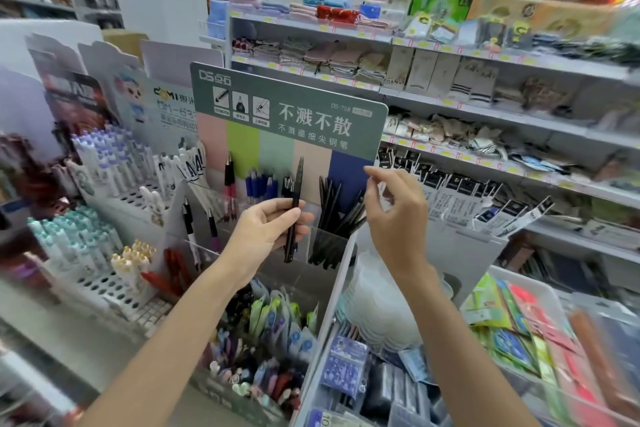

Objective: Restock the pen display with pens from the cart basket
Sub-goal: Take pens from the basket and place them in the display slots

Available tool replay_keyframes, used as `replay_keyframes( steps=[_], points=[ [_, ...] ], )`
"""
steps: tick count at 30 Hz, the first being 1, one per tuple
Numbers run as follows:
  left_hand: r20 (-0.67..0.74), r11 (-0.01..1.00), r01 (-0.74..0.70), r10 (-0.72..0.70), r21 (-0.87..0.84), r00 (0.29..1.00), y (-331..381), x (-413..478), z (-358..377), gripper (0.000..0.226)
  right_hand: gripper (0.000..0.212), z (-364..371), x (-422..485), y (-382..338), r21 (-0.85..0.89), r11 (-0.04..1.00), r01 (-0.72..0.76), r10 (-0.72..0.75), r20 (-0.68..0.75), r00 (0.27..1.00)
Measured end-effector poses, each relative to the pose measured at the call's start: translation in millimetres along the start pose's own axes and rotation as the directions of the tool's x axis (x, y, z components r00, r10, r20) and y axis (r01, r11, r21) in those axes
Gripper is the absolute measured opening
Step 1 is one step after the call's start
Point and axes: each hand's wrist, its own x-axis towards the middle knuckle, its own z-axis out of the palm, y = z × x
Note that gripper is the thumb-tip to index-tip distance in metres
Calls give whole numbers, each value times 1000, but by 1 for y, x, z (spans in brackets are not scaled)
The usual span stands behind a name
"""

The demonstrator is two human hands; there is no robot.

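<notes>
1. Head view: left hand [268,230] grips a slim black pen [297,184] at mid-barrel, thumb in front and fingers curled behind. The pen stands almost upright in front of the pen display [287,114].
2. Right hand [394,208] is raised just beside the display's right edge. Its fingers are loosely bent and spread, and nothing shows in them.
3. The display has a flat card back: a dark green header with white print, and pastel stripes of pink, lime, mint, tan and navy below. The front bins are clear, glossy plastic.
4. The right bin holds a leaning bundle of matte black pens [334,215]. The lower ends blur together behind the plastic, so they cannot be counted.
5. Blue-capped pens [259,185] are in a middle bin and red pens [229,180] in the left bin. The left hand and wrist partly cover both bins.
6. On the left is a white rack [104,284] with round holes, holding white-barrelled pens. The edge there is badly motion-blurred.
7. Below the display is a tray of mixed packaged pens [263,350]. Its labels are unreadable.
8. The translucent rounded stack [377,305] under the right forearm cannot be identified.
9. The grey metal shelves [450,107] behind carry folded cloth and packets. The right side is smeared.
</notes>
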Motion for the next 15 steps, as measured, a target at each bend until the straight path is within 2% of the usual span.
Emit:
replay_keyframes(
  steps=[2,5,7,10,13,15],
  points=[
    [6,1000,-11,10,2,1000,4,-3,3,20,18,-6,9,-9,94,995,-43,40,28,999],
    [28,997,-32,30,69,999,11,-7,11,21,21,-7,14,-26,255,958,-131,93,155,983],
    [65,989,-57,49,134,997,14,-9,17,26,29,-4,12,-35,302,935,-186,109,254,961],
    [108,974,-86,64,210,992,16,-10,24,19,35,0,7,-40,318,916,-245,137,326,935],
    [131,966,-105,76,237,988,18,-12,26,24,32,-2,6,-41,338,910,-238,139,293,946],
    [64,952,-160,149,261,987,17,-9,22,26,32,-7,9,-41,347,921,-176,125,165,978]
  ],
)
